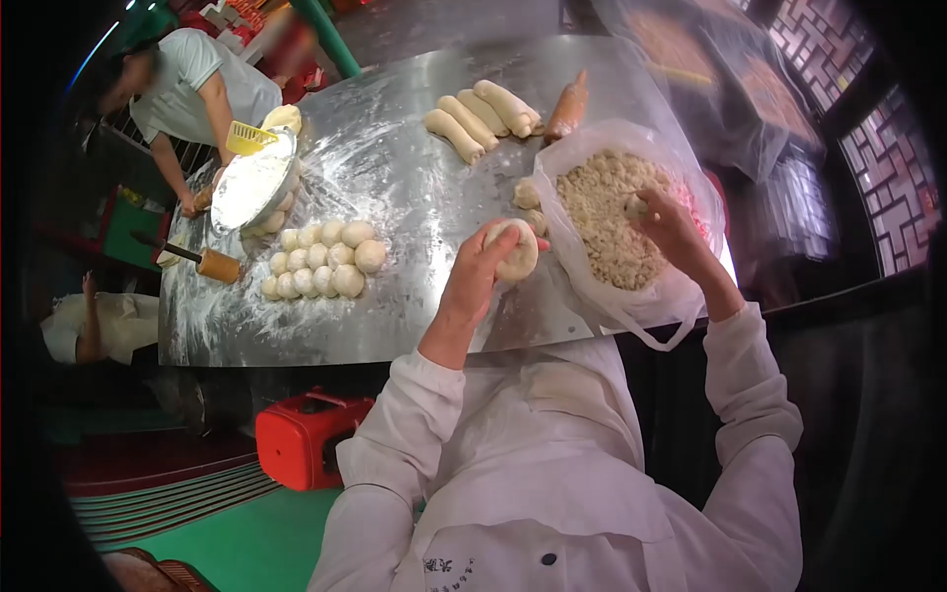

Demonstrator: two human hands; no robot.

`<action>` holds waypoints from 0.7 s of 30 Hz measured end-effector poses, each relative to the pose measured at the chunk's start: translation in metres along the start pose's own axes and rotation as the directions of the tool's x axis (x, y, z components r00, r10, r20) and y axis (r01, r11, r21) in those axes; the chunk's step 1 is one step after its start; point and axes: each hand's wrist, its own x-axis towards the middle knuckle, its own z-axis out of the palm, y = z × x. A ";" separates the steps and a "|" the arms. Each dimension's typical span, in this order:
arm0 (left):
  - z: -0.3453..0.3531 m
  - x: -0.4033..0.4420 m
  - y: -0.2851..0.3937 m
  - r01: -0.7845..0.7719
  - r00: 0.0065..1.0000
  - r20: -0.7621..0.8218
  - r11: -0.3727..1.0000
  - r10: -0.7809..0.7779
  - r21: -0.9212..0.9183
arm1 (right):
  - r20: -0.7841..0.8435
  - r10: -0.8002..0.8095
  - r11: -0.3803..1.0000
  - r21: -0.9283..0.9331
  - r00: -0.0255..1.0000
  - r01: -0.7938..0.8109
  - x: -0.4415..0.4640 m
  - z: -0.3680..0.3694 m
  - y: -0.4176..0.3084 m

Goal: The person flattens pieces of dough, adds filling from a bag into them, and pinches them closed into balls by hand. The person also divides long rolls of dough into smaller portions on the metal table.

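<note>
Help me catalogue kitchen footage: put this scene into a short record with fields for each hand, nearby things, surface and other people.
Left hand: holds a rounded piece of dough
Right hand: at the crumbly mixture; what its fingertips hold is unclear
Mixture's container: a translucent plastic bag
Surface: metal table, streaked with white powder
Left of the hands: rows of dough balls
Farther back: dough rolls beside a wooden rolling pin
Other people: a co-worker at far left
</note>
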 end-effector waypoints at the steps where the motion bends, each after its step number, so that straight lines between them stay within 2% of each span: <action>1: 0.015 0.011 0.007 -0.009 1.000 0.007 1.000 0.009 0.001 | -0.004 -0.020 0.979 0.203 1.000 0.020 0.000 0.000 0.003; 2: 0.026 0.023 0.009 -0.017 1.000 0.021 0.999 0.018 -0.038 | -0.027 -0.053 0.918 0.392 0.998 0.059 0.001 -0.002 0.002; 4: 0.050 0.044 0.008 0.006 1.000 0.009 0.998 -0.006 -0.067 | -0.060 0.006 0.911 0.413 0.998 0.019 -0.002 -0.009 -0.014; 6: 0.061 0.062 0.002 -0.062 0.998 -0.028 0.998 0.062 0.003 | -0.089 0.037 0.897 0.442 0.995 0.006 -0.006 -0.014 -0.027; 9: 0.077 0.080 -0.012 -0.077 0.997 0.030 0.997 0.076 0.021 | -0.113 0.026 0.941 0.339 0.993 0.013 -0.013 -0.016 -0.035; 11: 0.088 0.088 -0.021 -0.103 0.993 0.066 0.992 0.098 0.077 | -0.192 -0.202 0.966 0.122 0.960 0.228 -0.012 -0.010 -0.032; 12: 0.093 0.091 -0.026 -0.094 0.994 0.064 0.992 0.089 0.082 | -0.192 -0.195 0.966 0.131 0.962 0.222 -0.011 -0.008 -0.030; 14: 0.100 0.093 -0.036 -0.205 0.977 0.049 0.847 0.208 0.491 | -0.233 -0.329 0.944 -0.064 0.915 0.323 -0.010 -0.001 -0.028; 16: 0.105 0.089 -0.034 -0.218 0.971 0.026 0.830 0.239 0.514 | -0.243 -0.299 0.954 -0.041 0.923 0.298 -0.013 0.002 -0.029; 18: 0.103 0.087 -0.029 -0.111 0.993 0.060 0.959 0.099 0.259 | -0.260 -0.287 0.957 -0.035 0.922 0.288 -0.015 0.000 -0.034; 19: 0.101 0.090 -0.028 -0.122 0.992 0.062 0.957 0.109 0.262 | -0.210 -0.027 0.974 0.216 0.977 0.073 -0.016 -0.003 -0.040; 20: 0.098 0.091 -0.028 -0.081 0.997 0.018 0.995 0.080 0.053 | -0.096 0.218 0.885 0.439 0.971 -0.155 -0.014 -0.004 -0.043; 21: 0.094 0.092 -0.029 -0.043 0.999 -0.020 0.986 0.040 -0.161 | -0.099 0.208 0.886 0.440 0.973 -0.144 -0.011 -0.005 -0.038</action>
